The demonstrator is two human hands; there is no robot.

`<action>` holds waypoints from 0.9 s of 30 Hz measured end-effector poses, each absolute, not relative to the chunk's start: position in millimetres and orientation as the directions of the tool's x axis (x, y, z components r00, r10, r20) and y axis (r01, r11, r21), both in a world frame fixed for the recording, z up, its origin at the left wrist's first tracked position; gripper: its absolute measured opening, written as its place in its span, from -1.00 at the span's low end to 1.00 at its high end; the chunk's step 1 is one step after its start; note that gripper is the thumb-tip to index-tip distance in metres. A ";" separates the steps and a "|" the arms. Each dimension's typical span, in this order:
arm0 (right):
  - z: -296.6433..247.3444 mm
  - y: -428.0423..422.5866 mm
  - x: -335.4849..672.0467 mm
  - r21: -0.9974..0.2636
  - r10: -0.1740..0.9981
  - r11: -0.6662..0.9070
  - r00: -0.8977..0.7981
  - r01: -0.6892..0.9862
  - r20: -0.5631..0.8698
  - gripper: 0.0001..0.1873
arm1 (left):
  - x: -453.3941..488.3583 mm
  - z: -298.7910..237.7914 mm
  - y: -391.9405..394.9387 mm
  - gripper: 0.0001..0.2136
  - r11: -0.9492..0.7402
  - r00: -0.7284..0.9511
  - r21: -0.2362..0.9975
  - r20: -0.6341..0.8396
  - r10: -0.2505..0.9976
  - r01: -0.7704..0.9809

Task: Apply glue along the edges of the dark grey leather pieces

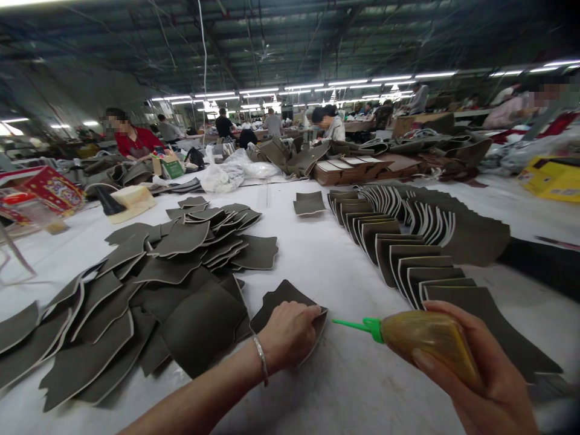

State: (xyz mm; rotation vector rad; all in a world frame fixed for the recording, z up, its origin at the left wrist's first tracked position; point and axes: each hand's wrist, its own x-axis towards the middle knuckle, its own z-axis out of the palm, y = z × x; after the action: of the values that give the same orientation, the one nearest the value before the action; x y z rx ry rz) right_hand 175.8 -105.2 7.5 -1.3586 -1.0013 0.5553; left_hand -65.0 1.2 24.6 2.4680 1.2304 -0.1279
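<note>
In my right hand (484, 368) is a squeeze glue bottle (426, 338), soft, yellow-brown and with a long green nozzle pointing left. The nozzle tip hovers just right of a dark olive leather-like piece (283, 296) with pale edges. My left hand (290, 335), a bracelet on its wrist, grips that piece near its right corner, fingers curled, partly covering it. To the left lies a loose, overlapping heap of similar pieces (181, 290). On the right, more pieces stand in a curved, overlapping row (408, 254), the nearest ones behind the bottle.
A white table (290, 241) spreads beneath everything. Farther back are a small stack of pieces (310, 203), brown bundled panels (348, 169) and plastic bags (222, 172). A yellow box (550, 178) sits at right, a red box (52, 187) at left. Several people work beyond.
</note>
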 end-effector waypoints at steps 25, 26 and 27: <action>20.2 -86.7 151.7 -0.488 0.847 0.237 0.067 0.840 0.527 -0.49 | -71.6 18.7 -1.4 -0.55 -0.560 0.639 0.379 -0.117 0.760 0.736; 19.9 -87.1 151.9 -0.501 0.854 0.236 0.067 0.833 0.515 -0.49 | -71.5 18.8 -1.4 -0.55 -0.560 0.639 0.382 -0.116 0.760 0.735; 19.9 -87.4 152.1 -0.519 0.861 0.241 0.066 0.820 0.505 -0.50 | -71.4 19.0 -1.3 -0.56 -0.560 0.640 0.382 -0.118 0.760 0.735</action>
State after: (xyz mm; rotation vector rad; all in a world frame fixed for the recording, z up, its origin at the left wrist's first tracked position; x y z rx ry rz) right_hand 152.1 -87.4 19.9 -1.5618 -1.7337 0.0657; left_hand -71.4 -1.3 19.0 2.4651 1.1825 0.0844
